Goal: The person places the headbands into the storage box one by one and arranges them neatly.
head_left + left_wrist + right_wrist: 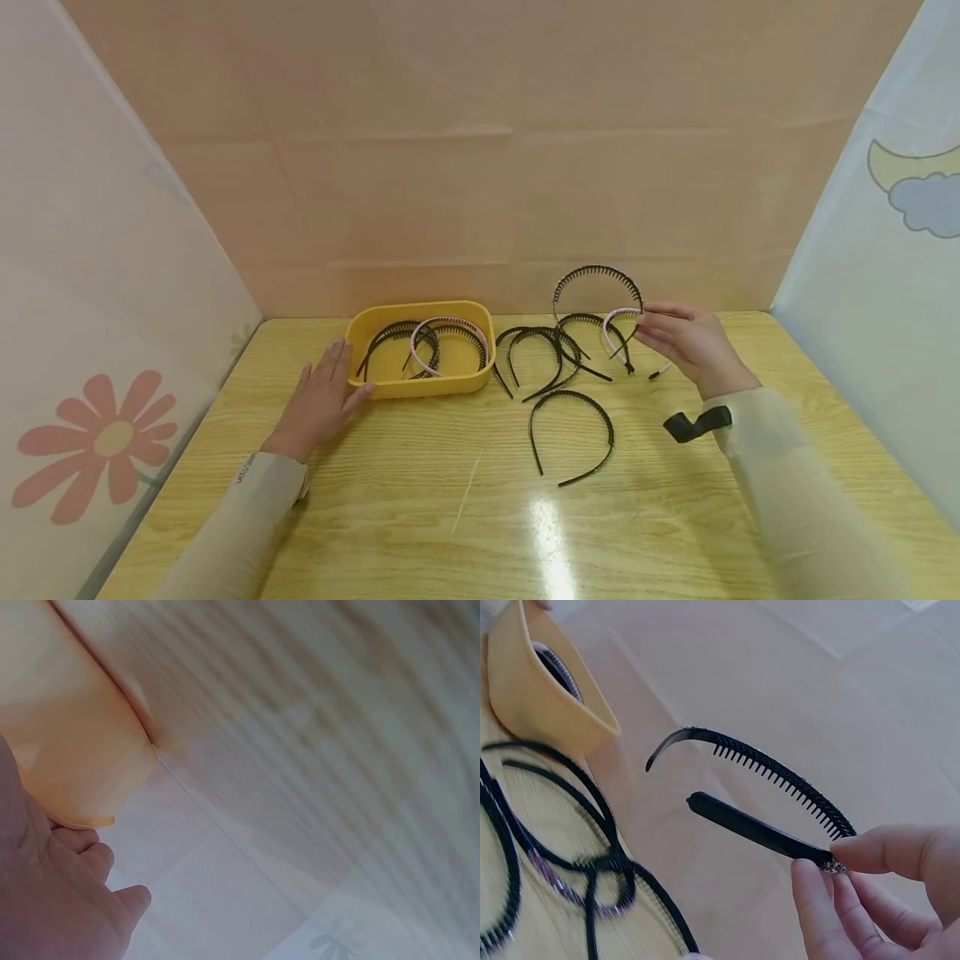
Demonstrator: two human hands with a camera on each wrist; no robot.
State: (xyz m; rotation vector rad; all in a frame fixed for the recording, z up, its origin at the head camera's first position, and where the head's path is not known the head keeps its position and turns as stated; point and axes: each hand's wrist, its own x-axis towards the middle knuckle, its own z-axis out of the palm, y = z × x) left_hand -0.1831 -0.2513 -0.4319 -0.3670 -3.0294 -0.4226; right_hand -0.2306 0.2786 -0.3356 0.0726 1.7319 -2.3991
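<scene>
My right hand (pixel 692 343) pinches a black toothed headband (pixel 780 776) between thumb and fingers, raised above the table; glittery stones show along its outer edge in the right wrist view. Flat along the left end of a yellow basket (pixel 420 388) lies my left hand (pixel 318 406), fingers straight and touching its side. Inside the basket are several headbands, among them a pink one (pixel 413 337) and black ones. Right of the basket several dark headbands (pixel 534 332) overlap on the table, with a pink headband (pixel 609 333) below the right hand.
One black headband (pixel 611 429) lies by itself nearer the front of the wooden table (pixel 390 517). A beige back wall (pixel 420 167) rises behind, with pale side walls at left and right. A black strap end (pixel 697 424) sticks out at the right sleeve.
</scene>
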